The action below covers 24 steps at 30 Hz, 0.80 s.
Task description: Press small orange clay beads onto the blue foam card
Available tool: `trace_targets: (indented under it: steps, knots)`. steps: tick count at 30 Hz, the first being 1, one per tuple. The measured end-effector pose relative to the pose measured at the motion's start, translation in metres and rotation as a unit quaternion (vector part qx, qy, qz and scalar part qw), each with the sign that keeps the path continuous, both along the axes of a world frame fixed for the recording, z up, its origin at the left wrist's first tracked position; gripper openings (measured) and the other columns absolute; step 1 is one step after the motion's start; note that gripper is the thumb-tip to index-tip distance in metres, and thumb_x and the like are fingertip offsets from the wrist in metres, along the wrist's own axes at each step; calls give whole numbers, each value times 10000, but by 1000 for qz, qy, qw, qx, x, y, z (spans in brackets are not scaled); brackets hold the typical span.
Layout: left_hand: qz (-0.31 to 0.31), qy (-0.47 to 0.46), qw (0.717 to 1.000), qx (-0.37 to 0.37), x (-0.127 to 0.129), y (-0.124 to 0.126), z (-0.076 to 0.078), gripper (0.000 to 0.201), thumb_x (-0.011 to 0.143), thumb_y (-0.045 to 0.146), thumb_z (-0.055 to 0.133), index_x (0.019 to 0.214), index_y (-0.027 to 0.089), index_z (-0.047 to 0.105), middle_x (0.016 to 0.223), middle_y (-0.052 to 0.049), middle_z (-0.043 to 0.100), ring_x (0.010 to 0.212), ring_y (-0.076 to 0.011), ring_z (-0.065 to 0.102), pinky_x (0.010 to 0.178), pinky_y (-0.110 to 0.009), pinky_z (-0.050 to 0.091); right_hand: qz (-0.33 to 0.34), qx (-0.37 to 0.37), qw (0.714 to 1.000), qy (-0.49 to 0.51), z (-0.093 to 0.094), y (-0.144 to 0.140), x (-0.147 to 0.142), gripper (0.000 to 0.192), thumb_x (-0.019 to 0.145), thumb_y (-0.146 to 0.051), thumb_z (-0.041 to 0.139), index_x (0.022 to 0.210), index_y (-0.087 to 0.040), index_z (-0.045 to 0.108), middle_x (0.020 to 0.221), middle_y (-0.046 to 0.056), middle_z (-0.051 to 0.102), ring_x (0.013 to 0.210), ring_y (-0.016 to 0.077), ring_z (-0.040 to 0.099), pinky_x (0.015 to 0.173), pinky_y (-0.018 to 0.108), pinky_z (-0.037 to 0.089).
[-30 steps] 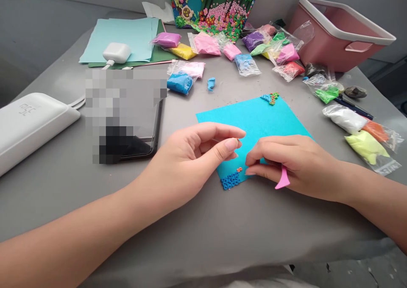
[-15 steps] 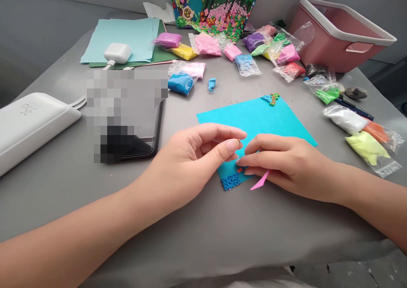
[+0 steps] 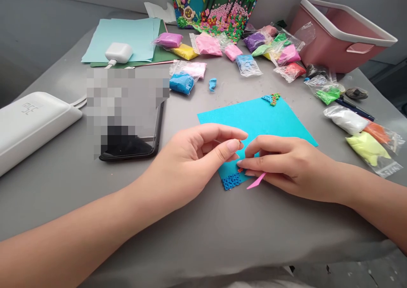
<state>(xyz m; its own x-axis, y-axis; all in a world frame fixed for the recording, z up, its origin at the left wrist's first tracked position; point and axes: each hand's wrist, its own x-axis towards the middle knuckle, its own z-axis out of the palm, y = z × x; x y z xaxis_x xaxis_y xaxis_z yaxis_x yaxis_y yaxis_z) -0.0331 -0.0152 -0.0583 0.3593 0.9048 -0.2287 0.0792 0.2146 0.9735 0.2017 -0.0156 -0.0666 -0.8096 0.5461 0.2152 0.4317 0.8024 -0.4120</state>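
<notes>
A turquoise foam sheet (image 3: pixel 263 118) lies on the grey table. Small blue clay rings (image 3: pixel 231 181) sit at its near corner, with tiny orange bits beside them. My left hand (image 3: pixel 197 156) hovers over the sheet's near-left edge, thumb and forefinger pinched on a tiny orange clay piece. My right hand (image 3: pixel 286 165) rests on the sheet and grips a pink clay tool (image 3: pixel 256 181), its fingertips touching the orange bits by the blue rings. More clay beads (image 3: pixel 271 98) sit at the sheet's far corner.
Several bags of coloured clay (image 3: pixel 206 44) lie across the back, more bags (image 3: pixel 365 144) at right. A pink bin (image 3: pixel 340 34) stands back right. A dark tablet (image 3: pixel 133 127), a white case (image 3: pixel 28 123), earbuds case (image 3: pixel 118 52) and paper sheets (image 3: pixel 127 34) lie left.
My right hand turned the pink tool from pointing down to lying flatter, and its fingertips slid left toward the orange bits. My left hand barely moved.
</notes>
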Motion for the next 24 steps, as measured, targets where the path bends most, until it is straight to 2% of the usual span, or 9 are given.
trace_targets:
  steps: [6, 10, 13, 15, 17, 19, 21, 24]
  knots:
    - [-5, 7, 1000, -4, 1, 0, 1, 122, 864, 362, 770, 962, 294, 796, 888, 68, 825, 879, -125, 773, 721, -128, 594, 15, 14, 1000, -4, 1, 1, 0, 234, 999, -164, 525, 1143, -171, 710, 1054, 98, 695, 812, 141, 648, 697, 275, 537]
    - [-12, -1, 1000, -8, 1, 0, 1, 108, 871, 355, 765, 960, 298, 789, 902, 75, 822, 878, -108, 767, 730, -111, 585, 9, 6, 1000, -6, 0, 0, -1, 233, 999, -177, 535, 1163, -170, 700, 1062, 103, 683, 755, 127, 623, 658, 271, 527]
    - [-20, -7, 1000, -4, 0, 1, 0, 121, 874, 360, 761, 973, 293, 783, 921, 67, 818, 860, -109, 765, 732, -120, 588, -10, -10, 998, 53, 4, -1, -2, 210, 993, -184, 563, 1144, -157, 706, 994, 94, 653, 758, 126, 605, 662, 258, 516]
    - [-16, -4, 1000, -4, 0, 2, -1, 141, 876, 381, 756, 986, 297, 781, 932, 65, 814, 873, -109, 760, 744, -121, 587, -44, -41, 991, 123, 9, -3, -2, 250, 1043, -261, 480, 1108, -172, 704, 953, 84, 648, 855, 154, 627, 755, 282, 530]
    - [-10, 0, 1000, -2, 0, 1, -1, 156, 875, 405, 753, 993, 307, 780, 942, 73, 806, 892, -101, 751, 764, -114, 584, -83, -95, 977, 171, 14, -5, -3, 448, 1081, -428, 311, 1060, -199, 695, 965, 85, 663, 934, 188, 636, 839, 330, 532]
    - [-6, 2, 1000, -4, 0, 1, 0, 155, 877, 413, 748, 988, 310, 777, 958, 79, 798, 907, -93, 744, 780, -107, 579, -110, -165, 962, 186, 18, -6, -3, 632, 1040, -596, 181, 967, -211, 677, 919, 75, 666, 856, 187, 631, 789, 337, 538]
    - [-6, 3, 1000, -2, 0, 0, 2, 145, 881, 406, 746, 978, 303, 774, 956, 79, 795, 907, -86, 740, 774, -97, 570, -122, -219, 948, 195, 18, -6, -5, 611, 1025, -631, 235, 862, -202, 638, 791, 46, 636, 704, 154, 591, 657, 296, 520]
    - [-9, 15, 1000, 9, 0, 1, 3, 146, 888, 398, 739, 980, 289, 769, 937, 64, 794, 911, -96, 737, 770, -107, 563, -140, -254, 939, 185, 14, -5, -9, 410, 1034, -477, 475, 782, -189, 622, 699, 8, 624, 609, 112, 540, 545, 244, 443]
